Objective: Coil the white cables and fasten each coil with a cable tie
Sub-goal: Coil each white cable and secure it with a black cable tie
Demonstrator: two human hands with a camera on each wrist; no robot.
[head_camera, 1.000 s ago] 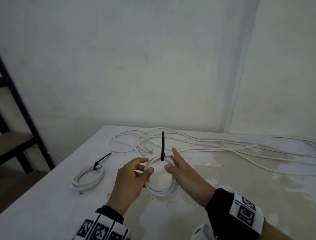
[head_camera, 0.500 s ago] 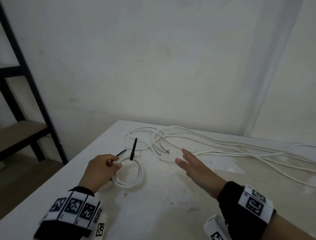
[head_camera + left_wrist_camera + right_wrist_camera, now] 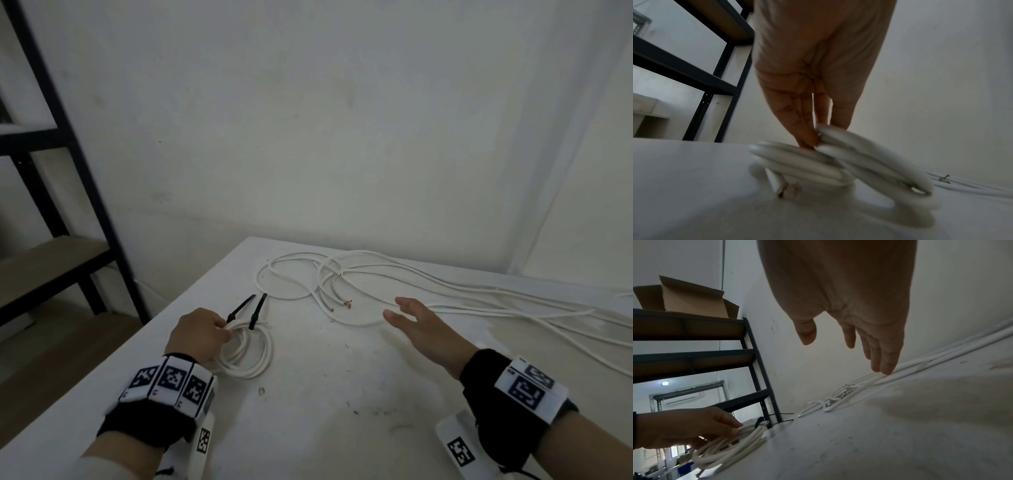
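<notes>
Black rack (image 3: 51, 178) stood at far left against the wall, a cardboard box (image 3: 684, 296) on its top shelf in the right wrist view.

Left hand (image 3: 198, 334) was at the left part of the white surface (image 3: 342, 411), fingers curled and pinching the strands of a tied coil (image 3: 253, 359) at its near-left rim. The left wrist view was blurred but showed fingertips (image 3: 807, 139) closed on the white loops. Two coils appeared to lie together there, overlapping — each carried a black tie: one tie (image 3: 240, 308) slanted up just beside the knuckles, the other tie (image 3: 257, 311) stood nearly upright on the far rim of the held coil. Which loops belonged to which coil could not be told.

Further back, at centre, loose cables (image 3: 342, 284) lay in slack loops with bare ends (image 3: 347, 303) pointing toward the near edge; their lengths ran off to the right.

Right hand (image 3: 424, 329) was open, fingers straight and together, thumb apart, holding nothing — hovering low over the loose cables near the bare ends. In the right wrist view its fingertips (image 3: 885, 368) were just above the strands; contact could not be told.
</notes>
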